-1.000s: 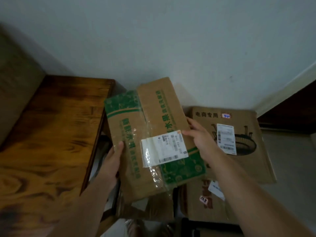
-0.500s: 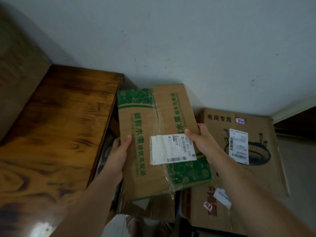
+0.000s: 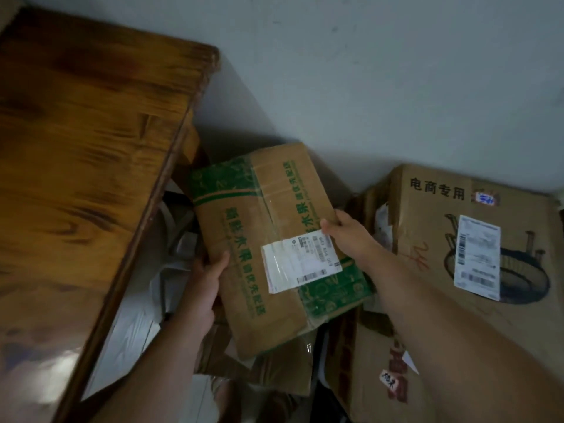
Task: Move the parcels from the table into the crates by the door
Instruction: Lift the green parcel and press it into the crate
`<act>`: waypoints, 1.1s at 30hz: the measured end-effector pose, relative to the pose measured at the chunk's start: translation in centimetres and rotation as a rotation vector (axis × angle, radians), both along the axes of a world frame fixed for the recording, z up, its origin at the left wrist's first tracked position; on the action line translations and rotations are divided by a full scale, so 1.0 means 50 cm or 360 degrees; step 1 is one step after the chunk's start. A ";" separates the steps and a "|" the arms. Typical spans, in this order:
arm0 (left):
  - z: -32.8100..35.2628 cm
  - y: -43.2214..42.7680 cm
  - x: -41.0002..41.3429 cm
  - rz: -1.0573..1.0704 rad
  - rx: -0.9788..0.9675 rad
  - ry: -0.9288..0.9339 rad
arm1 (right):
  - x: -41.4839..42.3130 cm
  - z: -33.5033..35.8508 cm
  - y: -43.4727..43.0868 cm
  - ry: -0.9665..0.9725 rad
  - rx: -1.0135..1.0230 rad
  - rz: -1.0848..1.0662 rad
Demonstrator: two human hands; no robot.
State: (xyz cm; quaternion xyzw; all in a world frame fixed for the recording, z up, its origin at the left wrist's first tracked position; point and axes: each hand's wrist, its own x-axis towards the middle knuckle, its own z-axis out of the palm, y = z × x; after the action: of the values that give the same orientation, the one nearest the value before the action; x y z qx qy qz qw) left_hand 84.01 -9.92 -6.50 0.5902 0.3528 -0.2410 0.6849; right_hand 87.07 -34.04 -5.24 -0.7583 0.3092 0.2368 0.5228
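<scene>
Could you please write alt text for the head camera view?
Two bare hands, left and right, hold a brown cardboard parcel with green print by its sides, beside a wooden table. A larger brown carton with a white label stands to the right against the wall.

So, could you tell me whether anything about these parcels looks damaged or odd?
The green-printed parcel held in both hands has a wrinkled label under loose tape. The big box to its right has a red scrawl.
</scene>
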 end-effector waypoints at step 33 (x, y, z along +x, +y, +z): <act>-0.250 -0.154 -0.010 0.0558 -0.0464 0.0195 | 0.224 -0.270 0.001 -0.0510 -0.1006 0.0925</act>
State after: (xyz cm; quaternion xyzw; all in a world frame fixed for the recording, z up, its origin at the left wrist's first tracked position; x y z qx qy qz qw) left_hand 83.50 -17.61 -18.99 0.3990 0.4523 -0.2020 0.7716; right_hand 98.26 -34.00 -18.71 -0.9629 0.0561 0.1475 0.2188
